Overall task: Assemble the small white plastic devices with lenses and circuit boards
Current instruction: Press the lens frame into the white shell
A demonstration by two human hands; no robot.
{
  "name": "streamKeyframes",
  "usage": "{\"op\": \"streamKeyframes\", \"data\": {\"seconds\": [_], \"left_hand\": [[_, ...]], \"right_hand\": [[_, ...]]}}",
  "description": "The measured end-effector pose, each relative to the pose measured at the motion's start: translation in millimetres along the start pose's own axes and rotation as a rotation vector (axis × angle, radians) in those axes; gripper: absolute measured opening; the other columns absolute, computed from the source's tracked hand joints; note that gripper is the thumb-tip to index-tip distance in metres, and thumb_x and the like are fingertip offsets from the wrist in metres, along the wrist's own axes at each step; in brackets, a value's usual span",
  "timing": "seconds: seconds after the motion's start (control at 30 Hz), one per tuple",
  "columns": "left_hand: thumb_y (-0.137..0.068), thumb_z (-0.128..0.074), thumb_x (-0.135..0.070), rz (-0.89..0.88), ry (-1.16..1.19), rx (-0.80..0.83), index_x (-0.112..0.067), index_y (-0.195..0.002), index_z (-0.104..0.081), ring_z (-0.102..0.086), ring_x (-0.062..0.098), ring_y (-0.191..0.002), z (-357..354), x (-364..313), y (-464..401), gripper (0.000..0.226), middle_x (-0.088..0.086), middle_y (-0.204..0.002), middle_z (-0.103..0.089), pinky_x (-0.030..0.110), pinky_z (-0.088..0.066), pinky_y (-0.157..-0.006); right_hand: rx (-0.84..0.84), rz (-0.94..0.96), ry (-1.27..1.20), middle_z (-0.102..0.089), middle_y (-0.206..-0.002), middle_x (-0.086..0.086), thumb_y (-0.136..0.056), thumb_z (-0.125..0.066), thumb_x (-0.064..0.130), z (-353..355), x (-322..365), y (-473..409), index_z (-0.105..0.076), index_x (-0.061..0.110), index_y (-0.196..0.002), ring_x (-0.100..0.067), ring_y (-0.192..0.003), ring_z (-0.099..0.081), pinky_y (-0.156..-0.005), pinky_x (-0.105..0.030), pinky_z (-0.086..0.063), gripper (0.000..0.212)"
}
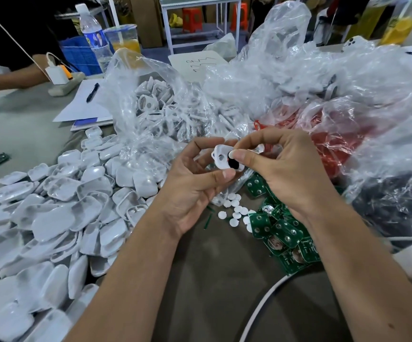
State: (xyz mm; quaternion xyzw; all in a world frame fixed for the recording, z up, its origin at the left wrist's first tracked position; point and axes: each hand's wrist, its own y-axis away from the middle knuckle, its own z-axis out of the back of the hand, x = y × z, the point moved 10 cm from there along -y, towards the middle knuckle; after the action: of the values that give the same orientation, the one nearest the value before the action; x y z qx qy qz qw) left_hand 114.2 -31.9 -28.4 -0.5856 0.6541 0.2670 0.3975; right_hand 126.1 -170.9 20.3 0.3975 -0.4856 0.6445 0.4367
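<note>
My left hand [195,186] pinches a small white plastic housing [222,156] between thumb and fingers, above the table's middle. My right hand [286,169] presses its thumb onto a black round part [233,164] set in that housing, with its fingers curled round the housing's far side. Below the hands lie loose white round lenses [234,213] and a heap of green circuit boards [283,233]. A big pile of white shells [52,211] covers the left of the table.
A clear bag of white housing frames [160,107] stands behind the hands. Crumpled clear bags [323,77], one over red material [333,144], fill the right. Papers with a pen [92,92], a water bottle [93,33] and another person's arm [10,77] are at the far left. A white cable [261,307] runs near the front.
</note>
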Motion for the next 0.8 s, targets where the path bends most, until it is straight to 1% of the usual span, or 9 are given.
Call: {"op": "streamKeyframes", "data": {"seconds": [0.1,0.2,0.27,0.4,0.53,0.63,0.73,0.8], "left_hand": [[-0.074,-0.068,0.017,0.01,-0.016,0.009,-0.011,-0.11,-0.065,-0.07,0.029,-0.099,-2.6,2.1,0.6,0.046,0.013,-0.104,-0.071,0.049,-0.057,-0.098],[-0.074,-0.068,0.017,0.015,-0.027,0.01,-0.011,-0.109,-0.066,-0.07,0.028,-0.096,-3.9,2.2,0.7,0.045,0.012,-0.101,-0.071,0.046,-0.059,-0.095],[-0.074,-0.068,0.017,0.016,-0.023,0.01,-0.011,-0.11,-0.067,-0.071,0.029,-0.097,-4.3,2.2,0.7,0.045,0.013,-0.102,-0.072,0.044,-0.06,-0.093],[-0.074,-0.068,0.017,0.015,-0.031,0.005,-0.011,-0.109,-0.068,-0.072,0.028,-0.095,-5.3,2.4,1.2,0.045,0.013,-0.102,-0.073,0.041,-0.061,-0.088],[-0.073,-0.069,0.016,0.01,-0.048,0.003,-0.015,-0.105,-0.072,-0.072,0.031,-0.098,-4.9,1.4,1.5,0.045,0.013,-0.105,-0.074,0.044,-0.06,-0.093],[-0.073,-0.069,0.016,0.008,-0.044,0.009,-0.016,-0.105,-0.073,-0.072,0.033,-0.099,-5.2,0.9,2.0,0.045,0.016,-0.108,-0.074,0.044,-0.061,-0.091],[-0.074,-0.069,0.016,0.004,-0.047,0.007,-0.016,-0.105,-0.074,-0.071,0.035,-0.106,-5.6,1.6,2.2,0.045,0.02,-0.117,-0.072,0.045,-0.06,-0.094],[-0.074,-0.069,0.016,0.0,-0.049,0.01,-0.017,-0.105,-0.075,-0.072,0.034,-0.108,-5.7,1.3,2.0,0.046,0.019,-0.118,-0.073,0.045,-0.06,-0.094]], "right_hand": [[0.004,-0.007,0.035,-0.08,-0.09,0.01,-0.084,-0.086,0.021,-3.6,0.8,0.5,-0.081,0.022,-0.086,-0.007,-0.091,-0.076,-0.094,-0.04,-0.06,0.005],[0.009,-0.022,0.047,-0.08,-0.089,0.01,-0.086,-0.085,0.021,-5.2,-1.0,0.7,-0.081,0.024,-0.085,-0.007,-0.089,-0.076,-0.091,-0.039,-0.061,0.004],[0.014,-0.024,0.044,-0.08,-0.088,0.01,-0.087,-0.084,0.021,-5.3,-1.7,0.7,-0.081,0.024,-0.085,-0.007,-0.087,-0.076,-0.087,-0.035,-0.063,0.004],[0.017,-0.019,0.046,-0.079,-0.084,0.012,-0.088,-0.083,0.02,-5.8,-1.9,0.8,-0.08,0.025,-0.084,-0.004,-0.082,-0.076,-0.076,-0.022,-0.062,0.006],[0.008,-0.022,0.038,-0.078,-0.078,0.013,-0.087,-0.084,0.021,-6.2,-2.7,1.2,-0.08,0.026,-0.084,0.001,-0.072,-0.073,-0.067,-0.013,-0.056,0.007],[-0.012,-0.037,0.02,-0.077,-0.073,0.013,-0.086,-0.085,0.022,-6.5,-3.8,1.9,-0.081,0.026,-0.083,0.002,-0.068,-0.072,-0.063,-0.013,-0.054,0.007],[-0.047,-0.049,-0.033,-0.075,-0.067,0.012,-0.083,-0.088,0.019,-6.0,-3.7,3.4,-0.08,0.022,-0.08,0.001,-0.06,-0.07,-0.058,-0.014,-0.053,0.009],[-0.079,-0.066,-0.07,-0.076,-0.071,0.009,-0.079,-0.091,0.018,-5.1,-4.3,4.6,-0.077,0.019,-0.078,0.0,-0.061,-0.07,-0.058,-0.016,-0.055,0.014]]}}
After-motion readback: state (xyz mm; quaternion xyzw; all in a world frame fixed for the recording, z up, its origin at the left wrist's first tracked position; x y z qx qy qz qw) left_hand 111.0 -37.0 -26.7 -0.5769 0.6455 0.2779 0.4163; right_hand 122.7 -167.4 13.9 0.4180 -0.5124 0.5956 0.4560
